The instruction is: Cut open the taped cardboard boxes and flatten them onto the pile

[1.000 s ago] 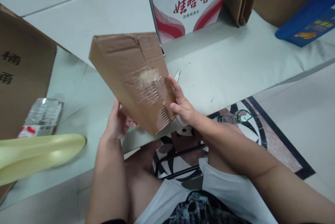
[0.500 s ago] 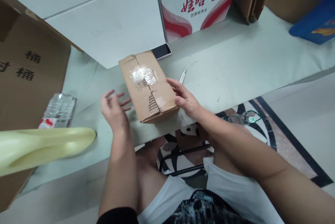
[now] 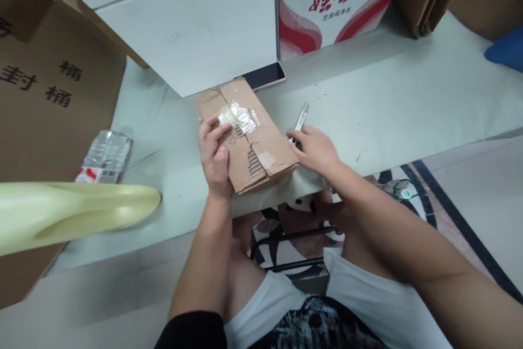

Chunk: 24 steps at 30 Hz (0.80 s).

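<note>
Dull cardboard under shiny tape [image 3: 244, 118] on the small carton [image 3: 265, 145].

Seen from my end: carton matt brown, creased, rough along the seam; the tape clear plastic, wrinkled, throwing glare. Cutter [image 3: 301, 117]: silvery, metal-looking, slight sheen. Phone [image 3: 266, 75]: smooth, dark, glassy face. Tabletop [image 3: 408, 85]: pale covering, smooth, low sheen; cloth or plastic sheet, I can't tell. Yellow-green piece [image 3: 102, 207]: smooth plastic, soft highlights. Packet [image 3: 109, 150]: clear crinkled plastic, bright glints. Large carton [image 3: 49, 139]: matt brown cardboard. White box [image 3: 204, 38]: smooth, faintly satin. Red-and-white carton [image 3: 347, 33]: smooth printed board. Shorts [image 3: 263, 297]: matt white cloth. Floor [image 3: 482, 177]: smooth, tile-like.
</note>
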Tool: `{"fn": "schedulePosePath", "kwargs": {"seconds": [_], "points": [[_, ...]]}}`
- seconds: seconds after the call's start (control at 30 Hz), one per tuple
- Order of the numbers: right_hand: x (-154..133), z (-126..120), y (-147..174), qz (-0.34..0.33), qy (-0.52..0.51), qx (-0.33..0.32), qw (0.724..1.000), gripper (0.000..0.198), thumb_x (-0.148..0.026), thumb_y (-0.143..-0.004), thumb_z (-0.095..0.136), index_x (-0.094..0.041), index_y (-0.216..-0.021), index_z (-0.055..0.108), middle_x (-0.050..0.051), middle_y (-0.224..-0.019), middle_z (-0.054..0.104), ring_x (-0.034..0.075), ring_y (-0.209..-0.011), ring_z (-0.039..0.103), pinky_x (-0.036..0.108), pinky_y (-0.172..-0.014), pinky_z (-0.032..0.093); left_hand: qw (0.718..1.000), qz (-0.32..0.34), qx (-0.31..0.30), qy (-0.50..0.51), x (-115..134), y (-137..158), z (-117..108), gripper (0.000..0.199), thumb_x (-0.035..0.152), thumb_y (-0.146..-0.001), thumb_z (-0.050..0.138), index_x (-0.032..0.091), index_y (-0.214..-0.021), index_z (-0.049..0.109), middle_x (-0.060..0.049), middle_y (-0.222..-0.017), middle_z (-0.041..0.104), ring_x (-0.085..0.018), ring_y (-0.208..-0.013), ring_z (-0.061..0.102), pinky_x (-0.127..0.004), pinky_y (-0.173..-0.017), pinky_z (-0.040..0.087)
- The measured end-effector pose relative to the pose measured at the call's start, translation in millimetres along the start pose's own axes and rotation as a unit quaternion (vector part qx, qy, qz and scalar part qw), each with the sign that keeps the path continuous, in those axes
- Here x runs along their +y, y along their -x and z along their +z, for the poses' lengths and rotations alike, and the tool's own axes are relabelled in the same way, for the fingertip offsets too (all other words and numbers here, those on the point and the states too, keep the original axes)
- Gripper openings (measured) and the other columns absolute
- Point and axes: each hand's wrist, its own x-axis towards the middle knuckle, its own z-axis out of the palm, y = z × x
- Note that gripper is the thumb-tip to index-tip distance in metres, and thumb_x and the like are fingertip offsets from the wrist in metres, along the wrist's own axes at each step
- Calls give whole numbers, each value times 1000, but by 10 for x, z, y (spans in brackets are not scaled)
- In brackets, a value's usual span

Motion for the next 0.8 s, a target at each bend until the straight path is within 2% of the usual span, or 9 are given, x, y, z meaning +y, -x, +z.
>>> {"fn": "schedulePosePath", "kwargs": {"seconds": [0.07, 0.13, 0.27, 0.37, 0.47, 0.57, 0.63, 0.7, 0.8], "points": [[-5, -24, 12, 3, 29, -10, 1000, 31, -44, -95, 51, -21, -106, 70, 12, -100, 66, 28, -92, 60, 35, -71, 40, 1000, -2, 3, 0, 31, 3, 9, 42, 54, -100, 44, 29, -122, 69, -4, -143, 56, -28, -143, 48, -51, -133, 21], [21, -49, 30, 28, 22, -5, 999, 20, -37, -90, 56, -21, -100, 64, 10, -93, 66, 24, -81, 57, 33, -64, 33, 1000, -6, 4, -2, 63, 9, 12, 43, 55, -99, 44, 29, -121, 69, -4, -143, 56, -28, -143, 48, -51, -133, 20], [163, -158, 110, 71, -137, 67, 986, 18, -31, -86, 54, -23, -102, 53, -1, -69, 54, 19, -63, 50, 32, -63, 35, 1000, -22, 3, -15, 113, 30, 18, 44, 57, -99, 43, 27, -120, 69, -5, -141, 56, -28, -143, 48, -51, -132, 23], [259, -272, 236, 39, -320, 119, 939, 30, -35, -84, 54, -26, -113, 50, -4, -70, 56, 17, -62, 53, 33, -67, 42, 1000, -17, 11, -7, 132, 43, 49, 42, 55, -98, 44, 27, -120, 68, -6, -140, 56, -29, -142, 48, -52, -131, 24], [289, -374, 381, 9, -449, 129, 884, 35, -41, -83, 54, -26, -115, 53, -2, -75, 61, 16, -61, 54, 33, -65, 44, 1000, -5, 25, 2, 146, 47, 107, 39, 50, -98, 44, 27, -119, 69, -6, -138, 57, -28, -140, 49, -52, -132, 23], [259, -459, 495, -30, -544, 146, 826, 44, -59, -84, 49, -27, -113, 55, 2, -86, 66, 16, -66, 58, 31, -59, 45, 1000, 2, 30, 5, 177, 49, 181, 37, 46, -98, 44, 26, -119, 68, -6, -137, 57, -27, -139, 50, -51, -132, 22], [213, -508, 551, -71, -571, 173, 799, 56, -71, -80, 53, -30, -118, 52, 4, -98, 68, 17, -73, 61, 31, -59, 47, 1000, 5, 24, 1, 213, 54, 234, 36, 44, -98, 44, 26, -118, 68, -6, -136, 58, -26, -138, 51, -51, -132, 22], [150, -545, 600, -108, -548, 219, 800, 61, -70, -75, 68, -32, -119, 48, 3, -102, 68, 16, -71, 61, 30, -59, 48, 1000, 10, 14, -7, 262, 62, 286, 36, 43, -98, 44, 26, -118, 68, -6, -135, 58, -26, -139, 51, -51, -132, 22], [51, -583, 676, -118, -473, 325, 810, 43, -53, -81, 77, -30, -103, 48, -4, -81, 63, 12, -60, 56, 27, -58, 47, 1000, 20, -6, -16, 356, 80, 356, 37, 43, -99, 43, 25, -119, 67, -7, -135, 59, -27, -140, 50, -53, -132, 21]]}}
